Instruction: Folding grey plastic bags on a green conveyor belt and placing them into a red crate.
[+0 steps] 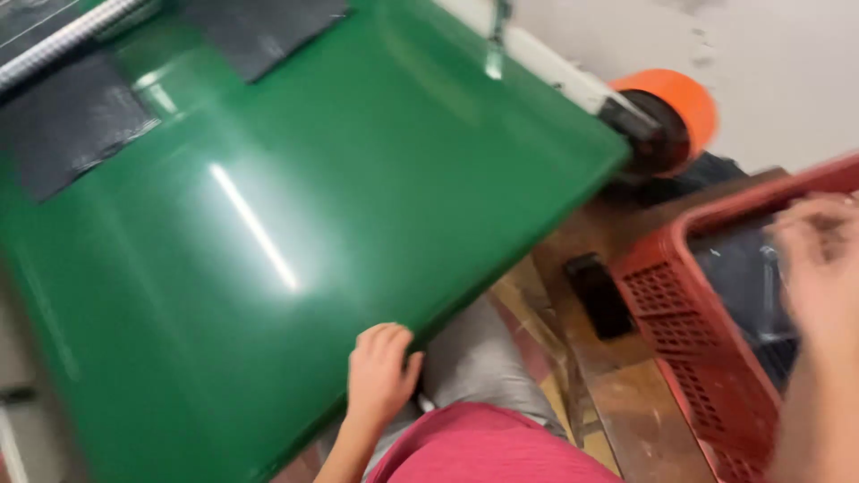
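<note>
The left hand (379,371) is resting on the near edge of a broad green desk (268,233), its fingers curled loosely together over the rim and gripping nothing else. The desk surface is lying smooth and glossy, throwing back a long streak of light, and most of it is standing open between the hand and the far side. Two dark, matte rectangular sheets (76,121) are lying flat near the far corner, one beside a ribbed metal rod (67,36) running along the far edge.

The right hand (819,259) is hovering at the rim of a red plastic basket (698,349) with perforated walls; it is blurred, so I cannot tell whether its fingers are pinching anything. Dark material is showing inside the basket. The basket is sitting on a worn wooden surface (640,411), just beside a small black rectangular object (598,293). A narrow gap is separating the desk's right edge from the basket. Beyond the desk's far right corner, a round orange and black part (671,116) is standing against a pale wall.
</note>
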